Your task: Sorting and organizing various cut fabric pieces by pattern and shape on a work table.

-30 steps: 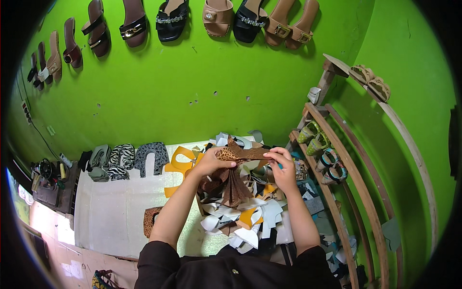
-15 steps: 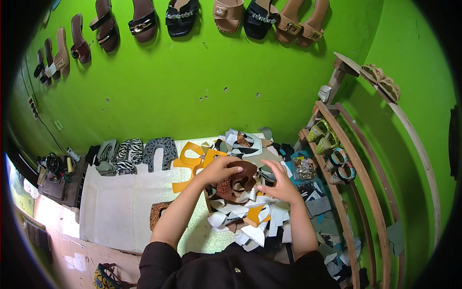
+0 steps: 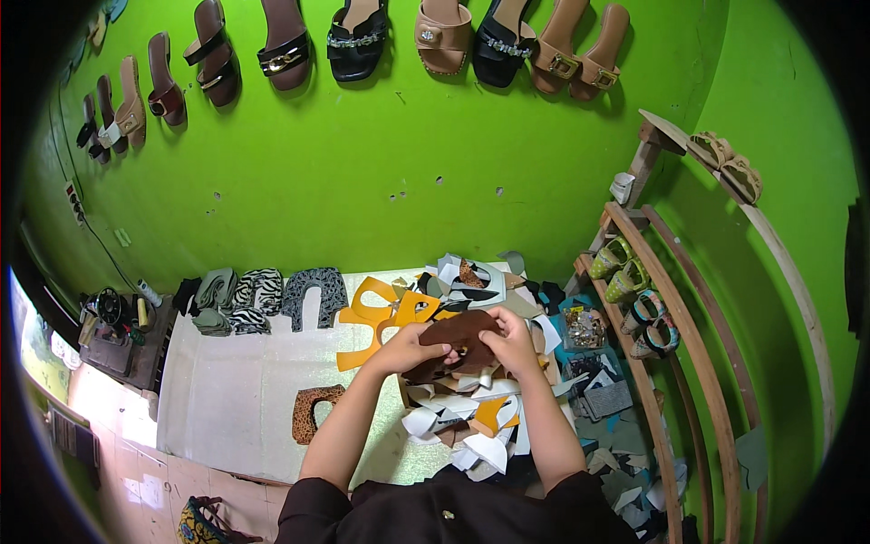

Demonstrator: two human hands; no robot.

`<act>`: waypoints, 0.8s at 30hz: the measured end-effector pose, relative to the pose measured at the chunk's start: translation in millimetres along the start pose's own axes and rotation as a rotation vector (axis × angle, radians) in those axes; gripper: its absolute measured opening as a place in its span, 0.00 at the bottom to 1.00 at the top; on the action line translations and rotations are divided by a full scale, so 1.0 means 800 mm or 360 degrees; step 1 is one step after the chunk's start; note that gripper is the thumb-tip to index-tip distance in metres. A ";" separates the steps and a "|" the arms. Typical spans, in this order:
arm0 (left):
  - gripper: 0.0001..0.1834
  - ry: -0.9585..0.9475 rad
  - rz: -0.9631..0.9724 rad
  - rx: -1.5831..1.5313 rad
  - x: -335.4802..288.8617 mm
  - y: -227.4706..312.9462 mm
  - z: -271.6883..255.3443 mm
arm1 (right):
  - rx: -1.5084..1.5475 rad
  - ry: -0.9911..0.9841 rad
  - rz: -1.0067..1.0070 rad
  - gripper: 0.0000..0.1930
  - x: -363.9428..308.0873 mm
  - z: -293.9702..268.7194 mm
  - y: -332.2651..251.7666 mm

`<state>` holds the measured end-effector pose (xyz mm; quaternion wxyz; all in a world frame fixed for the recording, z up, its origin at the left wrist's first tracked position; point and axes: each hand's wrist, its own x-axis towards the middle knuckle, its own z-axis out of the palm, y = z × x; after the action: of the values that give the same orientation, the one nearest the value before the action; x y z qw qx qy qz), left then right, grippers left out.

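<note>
A dark brown leather-like piece [image 3: 464,332] is held up between my two hands, its plain brown side showing. My left hand [image 3: 408,350] pinches its left edge, the thumb pointing inward. On the other side my right hand [image 3: 510,346] grips the right edge with thumb and fingers. Beneath the piece lies a heap of white, grey and orange offcuts [image 3: 485,451]. Orange U-shaped cutouts [image 3: 364,337] rest left of my left hand. A leopard-print U-shaped piece [image 3: 306,413] lies beside my left forearm, which covers part of it.
Folded grey and zebra-print pieces [image 3: 256,290] sit along the pale table [image 3: 217,381]'s back edge. A wooden rack [image 3: 666,340] with sandals stands at right, near a clear box of small parts [image 3: 583,328]. A sewing machine [image 3: 109,308] is far left; sandals [image 3: 358,41] hang on the green wall.
My hands have come together on the brown piece, the right one closing from spread fingers. The piece is lifted and spread, its leopard-print side turned out of sight. The view has shifted slightly.
</note>
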<state>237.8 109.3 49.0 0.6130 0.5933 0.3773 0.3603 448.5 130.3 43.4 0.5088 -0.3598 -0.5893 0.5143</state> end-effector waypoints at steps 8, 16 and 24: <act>0.13 -0.0053 -0.0029 0.0540 -0.006 0.044 0.009 | -0.0502 -0.0208 -0.0199 0.11 -0.003 0.021 -0.056; 0.15 -0.0001 -0.0080 0.0469 -0.019 0.039 0.018 | -0.0322 0.0160 -0.0239 0.09 -0.010 0.023 -0.017; 0.12 0.0153 -0.0065 0.0263 -0.028 0.017 0.019 | 0.0171 0.0650 -0.0124 0.08 -0.004 0.000 0.001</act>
<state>241.5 82.7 63.2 0.5503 0.6161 0.4466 0.3436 449.5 127.6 42.3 0.6557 -0.4058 -0.4590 0.4412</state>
